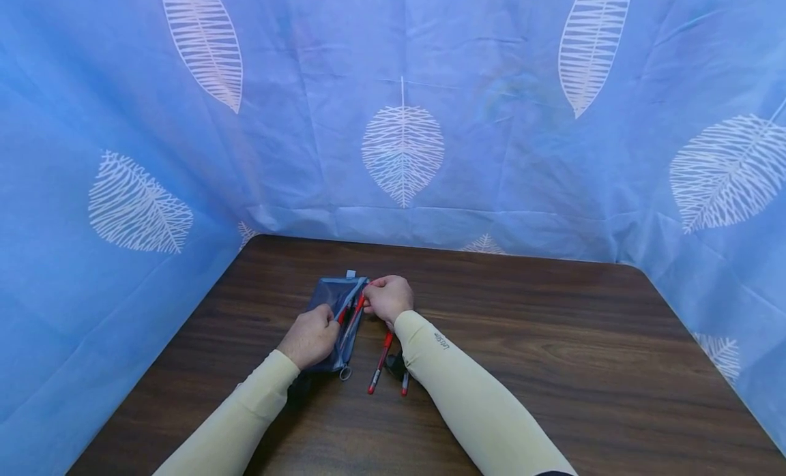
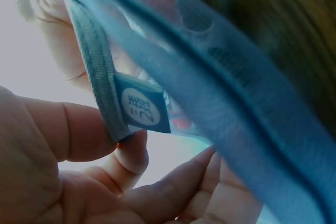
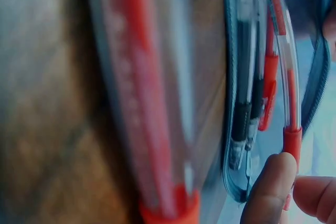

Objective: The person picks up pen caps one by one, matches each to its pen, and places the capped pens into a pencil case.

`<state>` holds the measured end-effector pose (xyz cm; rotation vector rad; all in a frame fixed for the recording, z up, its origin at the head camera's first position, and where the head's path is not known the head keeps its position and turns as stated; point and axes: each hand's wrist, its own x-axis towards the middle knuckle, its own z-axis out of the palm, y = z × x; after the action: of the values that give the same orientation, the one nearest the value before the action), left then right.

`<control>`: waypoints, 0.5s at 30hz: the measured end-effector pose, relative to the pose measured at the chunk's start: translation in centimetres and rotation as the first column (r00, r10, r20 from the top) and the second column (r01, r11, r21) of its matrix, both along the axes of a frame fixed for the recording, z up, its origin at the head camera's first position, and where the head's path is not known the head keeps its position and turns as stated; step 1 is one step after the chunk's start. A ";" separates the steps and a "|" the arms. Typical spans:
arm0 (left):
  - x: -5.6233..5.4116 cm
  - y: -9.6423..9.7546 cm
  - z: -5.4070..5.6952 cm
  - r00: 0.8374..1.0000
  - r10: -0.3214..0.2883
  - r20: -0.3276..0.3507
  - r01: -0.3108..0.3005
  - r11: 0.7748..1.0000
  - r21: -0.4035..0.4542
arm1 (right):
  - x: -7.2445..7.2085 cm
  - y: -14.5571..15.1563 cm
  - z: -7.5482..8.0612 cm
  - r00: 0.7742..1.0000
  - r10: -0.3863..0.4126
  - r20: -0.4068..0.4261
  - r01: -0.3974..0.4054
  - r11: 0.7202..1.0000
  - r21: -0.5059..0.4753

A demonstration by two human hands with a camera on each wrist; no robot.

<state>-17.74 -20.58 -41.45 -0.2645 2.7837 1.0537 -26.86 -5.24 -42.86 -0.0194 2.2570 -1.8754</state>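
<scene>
A dark brown wooden desk [image 1: 552, 339] stands enclosed by a blue curtain backdrop [image 1: 491, 87] printed with white leaves.

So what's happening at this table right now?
A person in pale sleeves works at a blue pencil pouch on a dark wooden table. The left hand holds the pouch at its edge, while the right hand pinches a red pen at the pouch's open mouth. More pens already lie inside, and two red pens rest on the table beside it.
</scene>
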 end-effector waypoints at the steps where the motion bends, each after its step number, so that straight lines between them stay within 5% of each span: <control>1: 0.0 0.0 0.0 1.000 0.002 0.001 -0.002 1.000 -0.001 | 0.0 -0.1 0.0 1.000 0.008 0.003 -0.008 1.000 0.007; 11: 0.0 0.0 0.1 1.000 0.007 0.002 -0.007 1.000 0.004 | 0.1 -1.3 -0.7 0.996 0.059 0.063 -0.063 0.996 0.057; 15: 0.0 0.0 0.1 1.000 0.002 -0.012 -0.002 1.000 -0.004 | 0.6 -1.2 -0.5 0.990 0.138 0.021 -0.140 0.975 0.173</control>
<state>-17.75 -20.60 -41.34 -0.2622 2.7974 1.0537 -26.30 -6.46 -43.35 -0.1382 2.3395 -1.6006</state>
